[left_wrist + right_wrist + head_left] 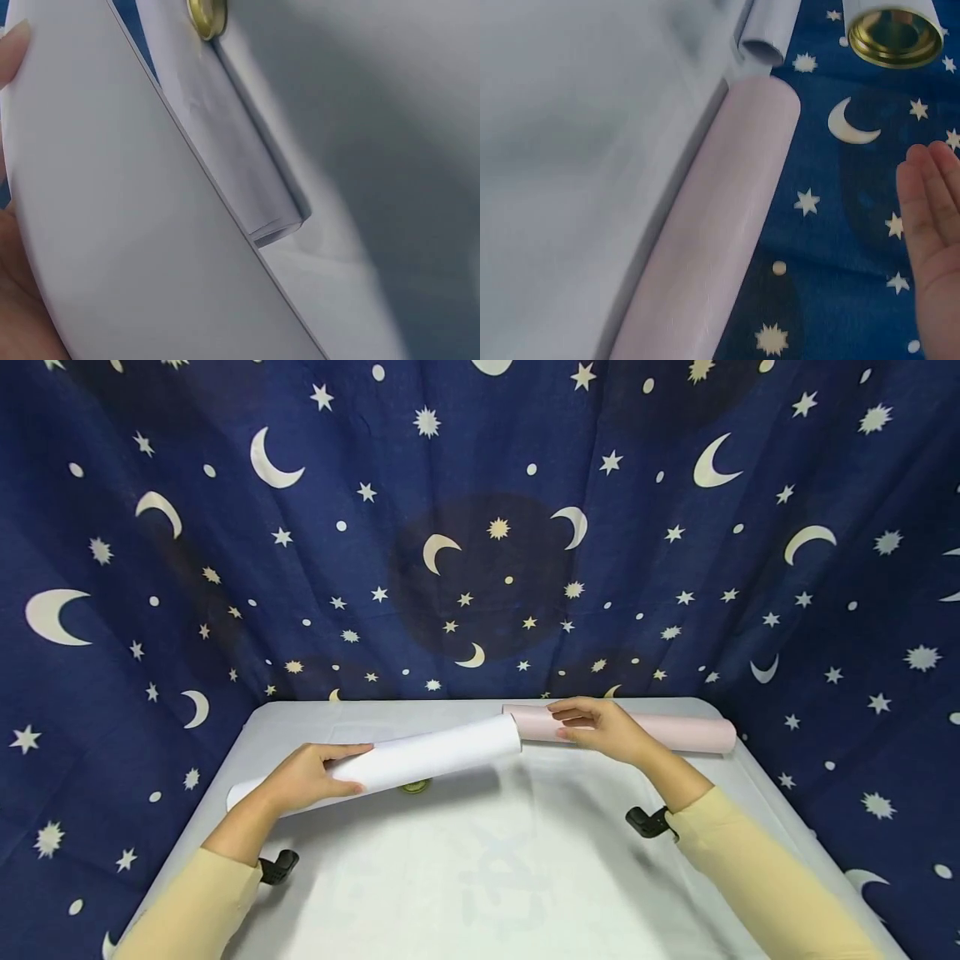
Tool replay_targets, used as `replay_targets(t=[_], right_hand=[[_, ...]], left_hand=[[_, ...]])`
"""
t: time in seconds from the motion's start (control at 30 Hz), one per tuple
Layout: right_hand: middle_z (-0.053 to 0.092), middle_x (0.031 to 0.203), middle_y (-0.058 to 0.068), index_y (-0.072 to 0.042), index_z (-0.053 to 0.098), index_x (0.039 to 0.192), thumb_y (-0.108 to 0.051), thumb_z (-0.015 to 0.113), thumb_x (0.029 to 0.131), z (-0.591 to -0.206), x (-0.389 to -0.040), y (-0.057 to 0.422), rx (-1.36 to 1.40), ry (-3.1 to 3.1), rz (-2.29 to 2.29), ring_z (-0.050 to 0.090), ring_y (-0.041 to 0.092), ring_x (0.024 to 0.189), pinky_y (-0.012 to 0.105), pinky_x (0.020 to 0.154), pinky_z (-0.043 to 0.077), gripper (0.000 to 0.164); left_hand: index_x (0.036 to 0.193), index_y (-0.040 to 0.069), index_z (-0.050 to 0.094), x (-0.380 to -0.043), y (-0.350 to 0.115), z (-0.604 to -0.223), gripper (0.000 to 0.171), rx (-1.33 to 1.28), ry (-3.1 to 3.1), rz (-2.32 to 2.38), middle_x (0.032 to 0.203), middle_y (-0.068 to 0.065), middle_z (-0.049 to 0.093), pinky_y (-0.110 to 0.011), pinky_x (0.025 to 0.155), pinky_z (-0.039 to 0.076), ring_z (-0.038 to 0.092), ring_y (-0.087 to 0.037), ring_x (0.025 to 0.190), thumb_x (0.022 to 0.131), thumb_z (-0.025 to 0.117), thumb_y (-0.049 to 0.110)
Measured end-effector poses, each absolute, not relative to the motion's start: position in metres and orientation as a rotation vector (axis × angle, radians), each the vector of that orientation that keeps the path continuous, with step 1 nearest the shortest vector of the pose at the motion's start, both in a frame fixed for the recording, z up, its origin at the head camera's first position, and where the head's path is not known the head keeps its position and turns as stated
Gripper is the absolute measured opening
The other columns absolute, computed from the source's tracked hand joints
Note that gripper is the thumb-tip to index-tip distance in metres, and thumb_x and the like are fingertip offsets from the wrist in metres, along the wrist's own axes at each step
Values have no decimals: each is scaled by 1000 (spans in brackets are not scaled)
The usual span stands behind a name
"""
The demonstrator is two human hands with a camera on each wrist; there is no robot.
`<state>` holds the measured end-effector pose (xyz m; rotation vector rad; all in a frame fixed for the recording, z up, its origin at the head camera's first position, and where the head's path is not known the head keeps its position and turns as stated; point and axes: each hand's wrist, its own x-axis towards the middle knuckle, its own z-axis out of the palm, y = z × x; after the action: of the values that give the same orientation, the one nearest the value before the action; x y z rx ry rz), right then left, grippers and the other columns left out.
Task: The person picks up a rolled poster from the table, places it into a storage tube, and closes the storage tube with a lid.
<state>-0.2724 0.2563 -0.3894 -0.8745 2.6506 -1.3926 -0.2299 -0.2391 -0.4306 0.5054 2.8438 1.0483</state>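
Note:
My left hand [303,778] grips a white tube [435,752], fingers over the top and thumb along the near side. The tube slants above the table, its right end higher. A gold metal rim [894,60] shows at a white tube's end in the right wrist view. My right hand [600,728] hovers with straight, relaxed fingers over a pink roll [678,732] lying along the table's back edge; it holds nothing. Another white roll [240,165] lies beneath the held tube, mostly hidden in the head view. Beside it is a round gold piece [415,786], partly covered.
The white-covered table [420,877] carries faint marks near its middle. A dark blue curtain [480,568] with moons and stars hangs behind and along both sides. Black wrist cameras [279,867] project from the sleeves.

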Motion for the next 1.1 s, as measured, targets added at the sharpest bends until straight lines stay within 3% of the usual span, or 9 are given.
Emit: replay_targets(t=[0.2, 0.47, 0.7, 0.93, 1.1], right_hand=[[65, 126, 21, 0, 65, 128, -7, 74, 91, -388, -281, 272, -892, 2772, -1305, 63, 37, 115, 50, 95, 51, 39], [64, 129, 19, -2, 65, 130, -18, 73, 93, -392, -293, 294, -801, 2851, -1209, 61, 37, 118, 51, 98, 49, 41], [63, 130, 18, -6, 65, 130, -20, 76, 91, -399, -308, 310, -725, 2937, -1127, 59, 37, 119, 55, 100, 47, 43], [62, 131, 19, -5, 64, 132, -13, 76, 90, -408, -319, 323, -662, 3006, -1016, 56, 40, 121, 56, 102, 44, 44], [59, 134, 20, -5, 63, 133, -16, 75, 91, -414, -324, 329, -595, 3018, -964, 51, 42, 126, 58, 106, 39, 45]], left_hand=[[135, 34, 65, -240, -243, -424, 65, 530, 2867, 1012, 128, -4, 67, -37, 82, 49, 59, -19, 97, 75, 87, 45], [135, 36, 64, -256, -247, -419, 66, 519, 2947, 917, 128, -6, 67, -39, 83, 47, 59, -20, 98, 74, 86, 47], [137, 36, 63, -276, -251, -413, 68, 494, 3039, 813, 127, -12, 67, -45, 88, 47, 59, -23, 101, 74, 86, 48], [138, 32, 63, -291, -255, -414, 68, 491, 3057, 793, 122, -12, 69, -42, 80, 47, 59, -24, 93, 75, 87, 42], [139, 31, 62, -301, -256, -423, 69, 475, 3071, 769, 125, -12, 68, -45, 80, 49, 62, -26, 99, 76, 87, 42]])
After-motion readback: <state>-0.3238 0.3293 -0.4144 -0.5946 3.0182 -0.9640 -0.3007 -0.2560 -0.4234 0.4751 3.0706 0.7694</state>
